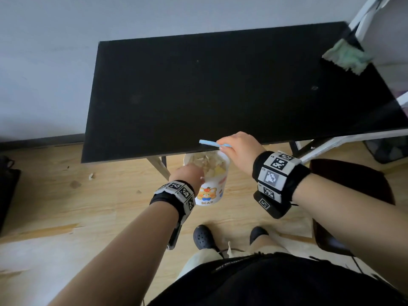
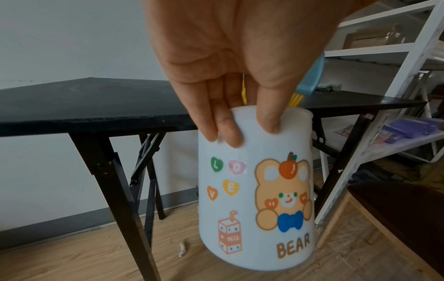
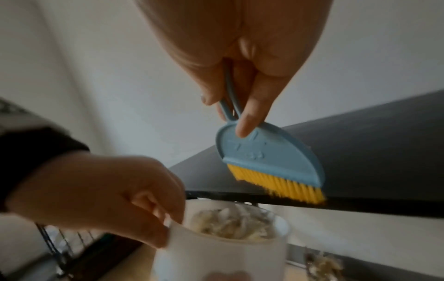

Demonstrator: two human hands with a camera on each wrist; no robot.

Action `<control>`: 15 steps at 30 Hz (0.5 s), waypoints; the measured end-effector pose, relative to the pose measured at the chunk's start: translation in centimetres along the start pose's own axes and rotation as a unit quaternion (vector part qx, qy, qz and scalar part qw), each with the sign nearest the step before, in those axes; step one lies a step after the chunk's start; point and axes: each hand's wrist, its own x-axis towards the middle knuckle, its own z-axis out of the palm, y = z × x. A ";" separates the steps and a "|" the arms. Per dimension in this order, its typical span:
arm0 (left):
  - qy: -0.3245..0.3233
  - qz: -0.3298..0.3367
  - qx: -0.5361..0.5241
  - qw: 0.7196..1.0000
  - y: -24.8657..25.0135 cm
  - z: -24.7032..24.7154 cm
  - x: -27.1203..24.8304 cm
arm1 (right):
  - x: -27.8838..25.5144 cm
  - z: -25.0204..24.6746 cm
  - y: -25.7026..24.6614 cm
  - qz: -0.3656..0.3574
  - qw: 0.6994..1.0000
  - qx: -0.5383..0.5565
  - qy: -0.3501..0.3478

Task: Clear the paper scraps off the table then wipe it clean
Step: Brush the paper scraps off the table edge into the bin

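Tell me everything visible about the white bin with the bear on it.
The small white bin looks like smooth plastic, tapering toward its base. Its side carries a cartoon bear with a blue bow, the word BEAR, heart-shaped LOVE letters and a milk carton. It is upright, slightly tilted, held off the floor just below the black table's near edge. The left hand grips its rim, fingers outside. Paper scraps fill it nearly to the top.

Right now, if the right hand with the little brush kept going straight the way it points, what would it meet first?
Probably the table's near edge: the brush in the right hand already has its bristles there. Depth is unclear.
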 end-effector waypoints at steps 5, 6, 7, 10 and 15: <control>0.003 -0.012 0.008 1.000 1.4 0.3 -1.0 | -1.4 -0.2 1.6 0.003 0.999 0.040 -0.009; 0.005 -0.015 0.007 1.000 1.8 0.3 -1.2 | -1.6 -0.5 2.0 0.000 0.999 0.045 0.007; 0.006 -0.017 0.007 1.000 2.3 0.4 -1.6 | -1.9 -0.8 2.4 -0.003 0.999 0.045 0.021; 0.014 -0.011 0.004 1.000 4.2 0.4 -2.7 | -2.9 -1.6 3.7 -0.006 0.998 0.050 0.043; 0.022 -0.001 0.001 1.000 8.2 -0.6 -4.2 | -5.6 -3.0 6.3 -0.010 0.997 0.055 0.053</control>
